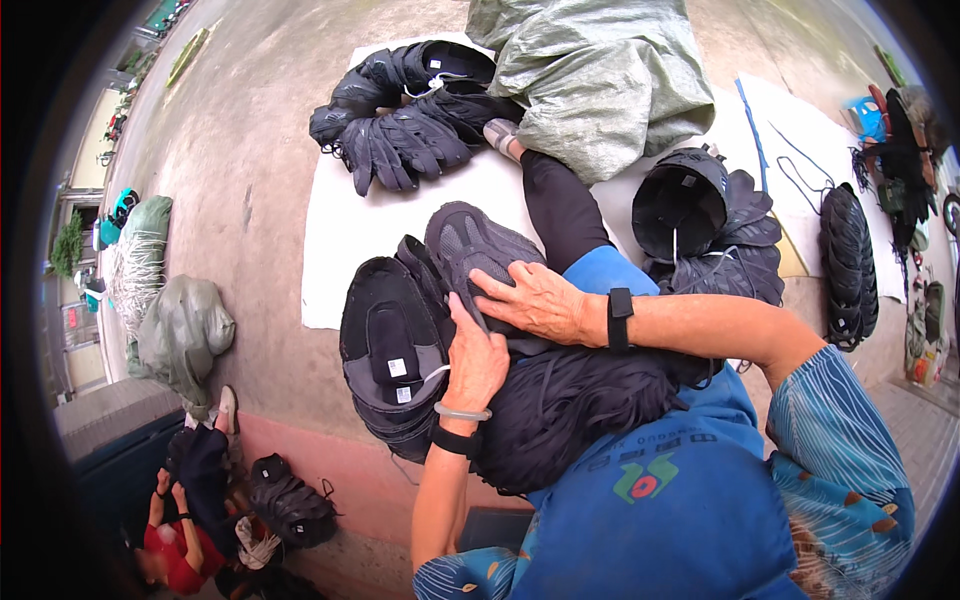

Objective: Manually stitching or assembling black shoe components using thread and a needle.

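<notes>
A dark grey shoe upper with mesh panels lies across my lap, toe pointing away from me. My right hand presses over its near part, thumb and fingers bent onto the fabric. At its left edge, my left hand grips the upper with the index finger laid along the rim. Just left of it rests a bundle of nested black shoe uppers, openings up, white tags inside. Under my wrists, a heap of black shoe uppers lies on my blue apron. Whatever is between my fingertips is hidden.
Bundles of black uppers lie on a white sheet, one ring-shaped bundle ahead and another bundle at right. A large grey-green sack stands beyond my leg. At lower left, another person sits beside more uppers.
</notes>
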Motion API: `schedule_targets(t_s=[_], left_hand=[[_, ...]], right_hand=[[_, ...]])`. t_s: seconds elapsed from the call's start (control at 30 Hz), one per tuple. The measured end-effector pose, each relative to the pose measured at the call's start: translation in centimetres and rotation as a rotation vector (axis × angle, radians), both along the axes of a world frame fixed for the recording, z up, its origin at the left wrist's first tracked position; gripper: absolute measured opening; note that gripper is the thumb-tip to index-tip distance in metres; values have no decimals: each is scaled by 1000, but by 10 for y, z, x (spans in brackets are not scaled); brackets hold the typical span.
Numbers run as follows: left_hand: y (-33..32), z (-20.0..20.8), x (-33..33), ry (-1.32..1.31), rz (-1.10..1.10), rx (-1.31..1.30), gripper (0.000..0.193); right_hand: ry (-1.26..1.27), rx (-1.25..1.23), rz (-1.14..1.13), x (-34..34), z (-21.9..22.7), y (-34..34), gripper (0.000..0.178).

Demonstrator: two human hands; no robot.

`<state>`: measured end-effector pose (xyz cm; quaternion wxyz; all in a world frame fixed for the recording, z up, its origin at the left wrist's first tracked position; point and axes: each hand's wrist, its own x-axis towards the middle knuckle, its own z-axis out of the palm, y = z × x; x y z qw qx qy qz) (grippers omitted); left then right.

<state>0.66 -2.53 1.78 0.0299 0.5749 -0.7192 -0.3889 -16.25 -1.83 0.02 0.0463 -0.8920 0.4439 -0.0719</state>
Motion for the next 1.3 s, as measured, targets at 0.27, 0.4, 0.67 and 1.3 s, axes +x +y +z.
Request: schedule_targets(t_s=[0.27, 0.4, 0.67, 1.3], left_hand=[[-6, -3, 2, 123, -120, -80, 94], [1, 13, -10, -50, -155, -196, 111], [3, -9, -6, -222, -269, -265, 102], [12, -29, -13, -253, -377, -367, 87]], right_hand=[[-307, 182, -180, -17, 7, -5, 58], [-313, 287, -207, -16, 12, -5, 59], [-376, 236, -169, -18, -2, -6, 52], [-418, 312, -162, -18, -8, -8, 38]])
